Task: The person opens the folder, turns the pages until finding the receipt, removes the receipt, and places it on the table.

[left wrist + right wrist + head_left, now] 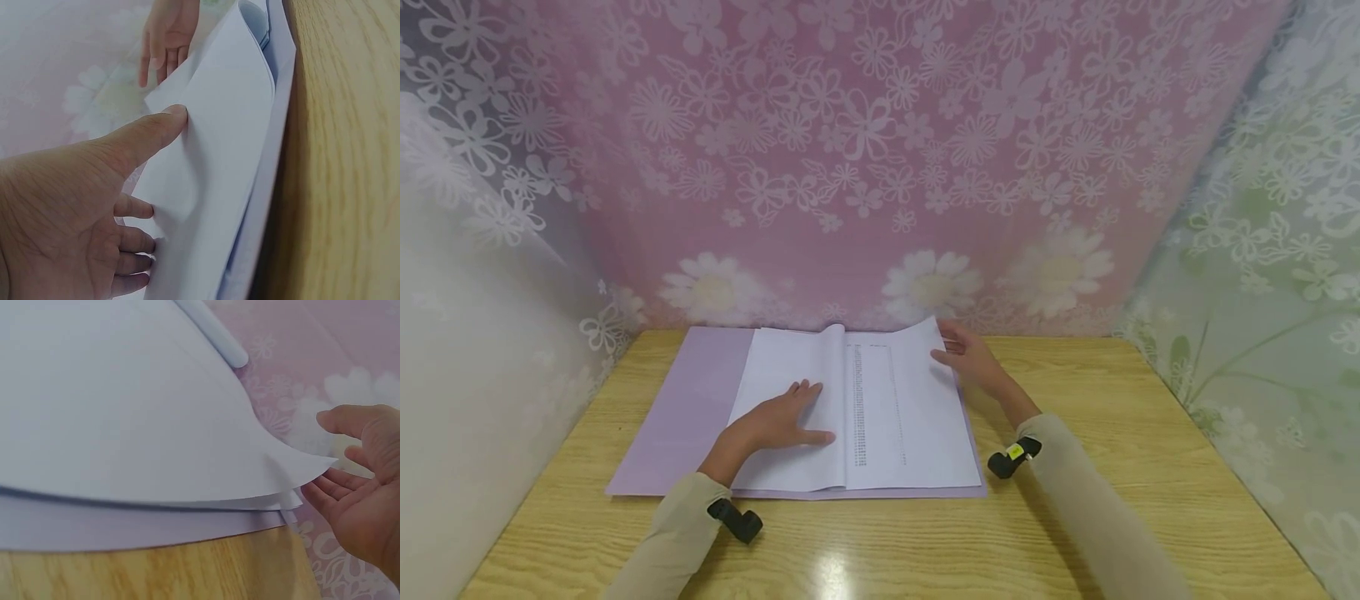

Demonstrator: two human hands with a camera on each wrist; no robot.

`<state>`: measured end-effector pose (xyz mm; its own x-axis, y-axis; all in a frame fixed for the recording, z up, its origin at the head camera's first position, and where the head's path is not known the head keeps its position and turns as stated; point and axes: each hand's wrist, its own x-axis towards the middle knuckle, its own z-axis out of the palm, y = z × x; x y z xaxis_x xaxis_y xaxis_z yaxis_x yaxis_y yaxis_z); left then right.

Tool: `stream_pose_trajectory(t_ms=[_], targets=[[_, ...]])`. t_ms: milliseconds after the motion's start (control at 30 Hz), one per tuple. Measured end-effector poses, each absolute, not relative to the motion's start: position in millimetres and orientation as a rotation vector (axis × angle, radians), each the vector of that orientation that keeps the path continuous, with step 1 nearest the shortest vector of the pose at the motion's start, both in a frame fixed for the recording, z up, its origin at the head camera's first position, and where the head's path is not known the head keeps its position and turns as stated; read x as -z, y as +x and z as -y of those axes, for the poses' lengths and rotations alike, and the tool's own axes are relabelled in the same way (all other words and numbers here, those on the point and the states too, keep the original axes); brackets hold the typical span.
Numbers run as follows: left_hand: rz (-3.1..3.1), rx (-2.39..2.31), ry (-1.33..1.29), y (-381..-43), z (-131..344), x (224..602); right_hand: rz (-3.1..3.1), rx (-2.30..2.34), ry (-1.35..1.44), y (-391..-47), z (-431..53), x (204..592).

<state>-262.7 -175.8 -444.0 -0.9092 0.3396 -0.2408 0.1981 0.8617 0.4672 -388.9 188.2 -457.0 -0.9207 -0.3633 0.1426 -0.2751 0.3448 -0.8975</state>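
A lilac folder (pixel 688 408) lies spread on the wooden table with white sheets in it. The left hand (pixel 775 421) rests on the turned-over sheets (pixel 793 354), fingers spread and thumb near the curved fold. In the left wrist view its thumb and fingertips touch the paper. At the top right corner of the printed page (pixel 936 425) is the right hand (pixel 976 360). The right wrist view shows the lifted page corner (pixel 319 464) against this hand's extended fingers (pixel 325 494), with the thumb held apart from the paper.
The wooden table (pixel 1075 400) extends around the folder on both sides and in front. A pink flowered curtain (pixel 850 208) hangs behind the table, with pale patterned fabric (pixel 1270 292) at the right. Each sleeve bears a small black wrist camera (pixel 737 521).
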Motion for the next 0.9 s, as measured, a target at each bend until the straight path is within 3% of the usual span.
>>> stream_pose_trajectory(t_ms=[900], targets=[[-2.707,-0.664,0.404,-261.5,176.8,444.7,-2.144,1.673,-0.703,-363.5,-205.9,439.6]])
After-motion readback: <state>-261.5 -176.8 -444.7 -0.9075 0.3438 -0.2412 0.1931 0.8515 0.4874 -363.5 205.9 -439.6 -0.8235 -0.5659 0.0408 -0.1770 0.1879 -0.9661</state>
